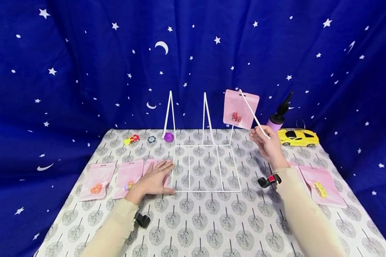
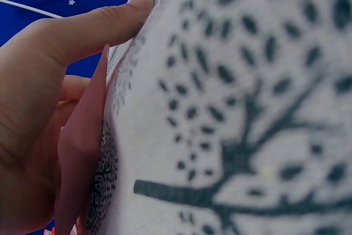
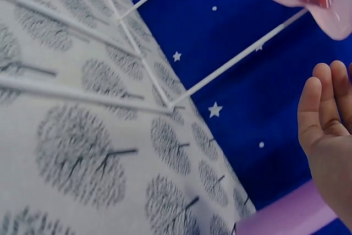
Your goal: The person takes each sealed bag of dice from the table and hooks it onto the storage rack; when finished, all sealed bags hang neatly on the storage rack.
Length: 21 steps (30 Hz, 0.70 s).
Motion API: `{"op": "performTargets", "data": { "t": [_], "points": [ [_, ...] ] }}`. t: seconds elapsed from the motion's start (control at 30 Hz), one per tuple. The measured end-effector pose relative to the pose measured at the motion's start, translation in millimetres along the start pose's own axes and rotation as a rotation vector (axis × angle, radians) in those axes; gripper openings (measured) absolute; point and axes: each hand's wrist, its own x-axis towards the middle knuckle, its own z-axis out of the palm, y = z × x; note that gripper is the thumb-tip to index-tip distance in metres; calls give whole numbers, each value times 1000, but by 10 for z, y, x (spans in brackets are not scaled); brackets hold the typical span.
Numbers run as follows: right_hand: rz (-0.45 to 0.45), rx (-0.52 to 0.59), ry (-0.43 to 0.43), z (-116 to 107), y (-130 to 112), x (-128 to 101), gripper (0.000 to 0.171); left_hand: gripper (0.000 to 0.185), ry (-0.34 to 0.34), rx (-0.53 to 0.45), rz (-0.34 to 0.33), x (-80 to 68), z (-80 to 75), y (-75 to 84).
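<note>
Rack [image 1: 206, 167], white wire, stands mid-table on tree-print cloth [image 1: 193, 221]. Pink pouch [image 1: 240, 109] with red dice hangs on its rightmost prong. Right hand [image 1: 266, 142] is raised just beside that prong, fingers relaxed and open, gripping nothing. Left hand [image 1: 154, 180] lies flat, fingers spread, pressing a pink pouch [image 1: 151, 167] at the rack's left edge. Further pouches [image 1: 98, 180] lie left and right; yellow toy car [image 1: 297, 137] sits at back right.

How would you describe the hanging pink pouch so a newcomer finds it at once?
Start at the white wire rack in the middle of the table. Go to its rightmost upright prong, near the right hand. The pink pouch hangs there: it alone is off the table and holds red dice.
</note>
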Motion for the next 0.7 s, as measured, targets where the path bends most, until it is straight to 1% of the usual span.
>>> {"op": "performTargets", "data": {
  "t": [0.1, 0.3, 0.47, 0.6, 0.7],
  "points": [
    [13, -2, 1, -69, -20, -79, 12, 113, 0, -1, 2, 3, -8, 1],
    [13, -68, 29, -179, -51, -257, 12, 112, -1, -9, 1, 3, -13, 3],
    [-15, -97, 18, -284, -110, -419, 13, 112, 0, -17, 5, 4, -22, 9],
    [-45, -159, 16, -374, -193, -551, 19, 113, -7, -20, 8, 6, -25, 13],
    [-45, -191, 25, -422, -259, -641, 22, 113, -10, -18, 7, 0, -30, 13]
  ]
}}
